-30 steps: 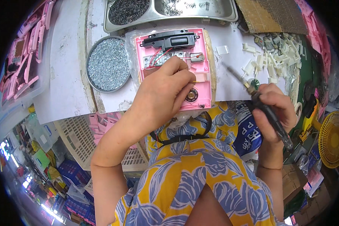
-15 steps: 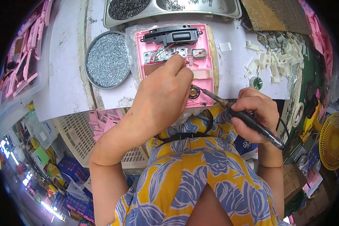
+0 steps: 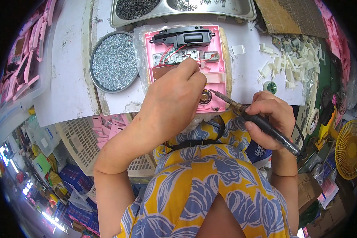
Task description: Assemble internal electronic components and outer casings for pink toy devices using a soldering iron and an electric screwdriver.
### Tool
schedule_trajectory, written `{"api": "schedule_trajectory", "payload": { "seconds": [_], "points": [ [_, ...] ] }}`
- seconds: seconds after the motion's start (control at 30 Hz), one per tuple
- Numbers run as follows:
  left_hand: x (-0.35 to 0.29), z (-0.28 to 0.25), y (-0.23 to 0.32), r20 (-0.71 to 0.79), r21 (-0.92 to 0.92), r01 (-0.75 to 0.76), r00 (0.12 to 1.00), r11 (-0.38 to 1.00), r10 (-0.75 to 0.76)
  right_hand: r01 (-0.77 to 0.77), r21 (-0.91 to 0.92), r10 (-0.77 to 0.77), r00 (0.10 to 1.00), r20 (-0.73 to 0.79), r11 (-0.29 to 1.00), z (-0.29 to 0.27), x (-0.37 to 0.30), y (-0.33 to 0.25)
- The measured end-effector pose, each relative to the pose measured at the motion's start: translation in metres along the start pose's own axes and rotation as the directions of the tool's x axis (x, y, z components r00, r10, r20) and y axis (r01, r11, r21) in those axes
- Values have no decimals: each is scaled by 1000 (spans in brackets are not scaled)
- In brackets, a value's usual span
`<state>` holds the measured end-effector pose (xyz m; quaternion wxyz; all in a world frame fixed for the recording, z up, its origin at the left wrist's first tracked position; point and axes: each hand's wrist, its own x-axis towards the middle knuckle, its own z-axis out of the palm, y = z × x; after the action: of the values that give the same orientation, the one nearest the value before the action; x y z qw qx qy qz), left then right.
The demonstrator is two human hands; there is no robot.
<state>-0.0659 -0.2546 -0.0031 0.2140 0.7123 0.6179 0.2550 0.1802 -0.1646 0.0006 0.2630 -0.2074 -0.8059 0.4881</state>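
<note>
A pink plastic casing [image 3: 221, 85] lies before me on a padded, plastic-wrapped block. My right hand [image 3: 274, 113] grips a soldering iron [image 3: 274, 133] with a black handle. Its tip is close to the upper right of a small round speaker [image 3: 205, 96] inside the casing; I cannot tell whether they touch. My left hand [image 3: 172, 97] rests over the casing with its fingers pinched together, and whatever they hold is hidden. Beyond those fingers sit a black plastic part [image 3: 192, 37], a metal strip with red and green wires [image 3: 162, 58], and a small motor [image 3: 211, 56].
A round dish of screws [image 3: 114, 62] stands left of the casing. A metal tray [image 3: 182, 18] with small metal parts is at the back. White plastic pieces [image 3: 283, 65] and a solder spool [image 3: 270, 87] lie to the right. A crate [image 3: 77, 139] sits below the table edge.
The casing has shifted slightly to the right in view. The iron's tip sits a little higher beside the speaker. My left hand keeps its pinch.
</note>
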Motion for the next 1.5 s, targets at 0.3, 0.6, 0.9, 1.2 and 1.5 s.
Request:
{"api": "schedule_trajectory", "payload": {
  "seconds": [0.3, 0.6, 0.9, 1.2, 1.5],
  "points": [
    [-1, 0, 1, 2, 7, 14, 1000, 1000, -15, 19, -6, -19, 999, 34, 1000, 2, 2, 0],
    [-1, 1, 0, -6, 8, 15, 1000, 1000, -15, -11, 5, 11, 1000, 7, 1000, 2, 1, 0],
    [-1, 1, 0, -17, 18, 6, 1000, 1000, -6, -10, -22, 11, 999, 30, 1000, 0, 2, -1],
    [-1, 0, 2, -9, 15, 25, 1000, 1000, -25, 11, -13, -11, 999, 39, 1000, 2, 3, 1],
    [-4, -1, 1, -65, -56, 11, 998, 998, -14, 45, 17, -44, 997, -57, 999, -14, 0, -3]
  ]
}}
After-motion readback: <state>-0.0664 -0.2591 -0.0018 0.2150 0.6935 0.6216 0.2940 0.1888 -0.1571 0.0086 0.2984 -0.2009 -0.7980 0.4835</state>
